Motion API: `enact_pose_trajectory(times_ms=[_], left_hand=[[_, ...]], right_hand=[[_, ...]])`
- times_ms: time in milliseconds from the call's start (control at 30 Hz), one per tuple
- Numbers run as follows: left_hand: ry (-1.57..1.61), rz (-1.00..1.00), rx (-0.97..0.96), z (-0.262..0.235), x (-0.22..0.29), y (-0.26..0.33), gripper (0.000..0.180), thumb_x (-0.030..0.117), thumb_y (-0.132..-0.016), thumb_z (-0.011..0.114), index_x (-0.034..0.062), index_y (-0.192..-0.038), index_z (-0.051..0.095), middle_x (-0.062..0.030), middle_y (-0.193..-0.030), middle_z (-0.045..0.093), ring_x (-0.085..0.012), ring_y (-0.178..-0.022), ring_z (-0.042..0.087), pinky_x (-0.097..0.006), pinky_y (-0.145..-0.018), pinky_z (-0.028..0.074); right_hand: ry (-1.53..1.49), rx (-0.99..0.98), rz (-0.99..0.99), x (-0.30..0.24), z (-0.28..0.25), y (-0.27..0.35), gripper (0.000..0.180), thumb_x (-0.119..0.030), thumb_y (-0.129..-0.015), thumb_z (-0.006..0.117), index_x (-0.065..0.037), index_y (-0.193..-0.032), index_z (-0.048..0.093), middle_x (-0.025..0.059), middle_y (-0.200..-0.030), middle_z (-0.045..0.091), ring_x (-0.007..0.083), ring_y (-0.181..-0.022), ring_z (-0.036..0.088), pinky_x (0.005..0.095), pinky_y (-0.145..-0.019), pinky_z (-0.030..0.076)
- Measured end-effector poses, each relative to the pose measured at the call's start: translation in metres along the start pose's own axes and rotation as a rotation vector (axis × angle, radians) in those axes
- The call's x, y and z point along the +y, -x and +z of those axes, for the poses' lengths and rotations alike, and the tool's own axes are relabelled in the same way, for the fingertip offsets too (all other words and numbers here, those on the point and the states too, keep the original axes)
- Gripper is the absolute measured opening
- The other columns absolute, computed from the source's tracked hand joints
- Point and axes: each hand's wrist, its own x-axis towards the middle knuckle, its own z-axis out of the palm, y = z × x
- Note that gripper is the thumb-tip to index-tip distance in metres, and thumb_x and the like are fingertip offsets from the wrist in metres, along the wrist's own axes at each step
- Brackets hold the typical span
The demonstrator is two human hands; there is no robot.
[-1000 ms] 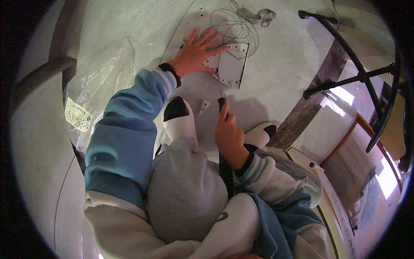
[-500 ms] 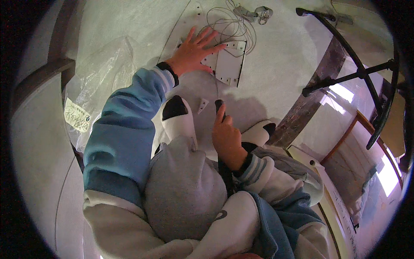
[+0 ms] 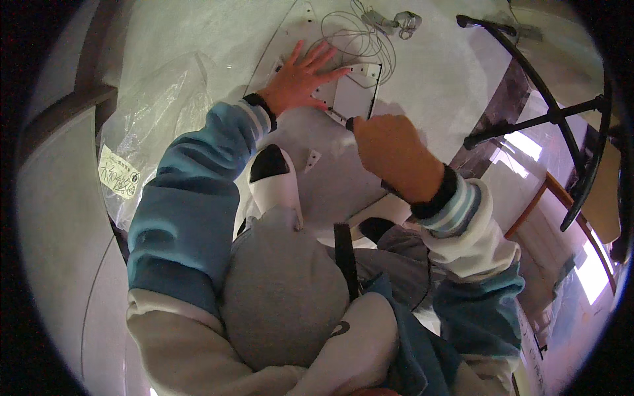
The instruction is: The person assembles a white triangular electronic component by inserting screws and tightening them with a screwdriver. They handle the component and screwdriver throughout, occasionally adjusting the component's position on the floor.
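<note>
My left hand lies flat, fingers spread, over a white metal plate with small holes along its edges. To its right, my right hand is closed round a screwdriver; only the dark front of its handle and part of a thin shaft show. The shaft reaches toward the plate's near edge, by my left thumb. Whether its tip sits in a screw is too small to tell. A small white triangular bracket with holes lies nearer me, by my shoe.
A coiled grey cable lies beyond the plate, beside a grey metal fitting. At left is a clear plastic bag with a paper label. Black curved metal bars stand at right. My white, black-toed shoe is close by.
My right hand has moved up and to the right with the screwdriver, and its forearm has swung outward. The screwdriver now slants lower toward the plate. My left hand stays spread.
</note>
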Motion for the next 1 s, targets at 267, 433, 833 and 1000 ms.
enact_pose_trajectory(times_ms=[267, 433, 833, 1000], left_hand=[[0.006, -0.014, -0.016, -0.005, 0.002, 0.001, 0.094, 0.050, -0.064, 0.075, 0.0332, -0.144, 0.029, -0.0105, -0.151, 0.024, -0.0315, -0.141, 0.015, -0.062, -0.108, 0.015], [0.019, 0.046, 0.150, -0.013, 0.016, -0.004, 0.064, 0.031, -0.076, 0.071, 0.0229, -0.134, 0.047, -0.0106, -0.146, 0.033, -0.0316, -0.134, 0.031, -0.055, -0.104, 0.031], [1.132, -0.104, 0.285, -0.019, 0.093, 0.026, 0.026, 0.018, -0.082, 0.058, 0.0111, -0.108, 0.058, -0.0087, -0.099, 0.063, -0.0311, -0.085, 0.063, -0.040, -0.070, 0.050], [0.910, -0.122, 0.164, -0.017, 0.093, 0.021, 0.020, 0.020, -0.083, 0.057, 0.0099, -0.101, 0.055, -0.0078, -0.092, 0.062, -0.0297, -0.073, 0.063, -0.040, -0.060, 0.049]], right_hand=[[0.234, -0.145, -0.046, -0.014, -0.014, -0.020, 0.010, -0.009, -0.072, 0.062, -0.003, -0.080, 0.061, 0.0084, -0.068, 0.062, 0.0240, -0.064, 0.065, 0.0353, -0.054, 0.049], [0.196, -0.149, -0.065, -0.015, -0.021, -0.031, 0.007, -0.010, -0.073, 0.061, -0.004, -0.075, 0.066, 0.0069, -0.070, 0.063, 0.0241, -0.065, 0.065, 0.0353, -0.054, 0.050], [0.154, 0.086, 0.156, -0.036, 0.009, -0.018, 0.032, -0.012, -0.079, 0.056, 0.002, -0.108, 0.051, 0.0125, -0.077, 0.061, 0.0236, -0.057, 0.063, 0.0346, -0.048, 0.051], [0.049, 0.214, 0.092, -0.030, -0.002, -0.021, 0.026, -0.015, -0.081, 0.059, -0.002, -0.101, 0.052, 0.0136, -0.081, 0.060, 0.0257, -0.054, 0.062, 0.0360, -0.045, 0.049]])
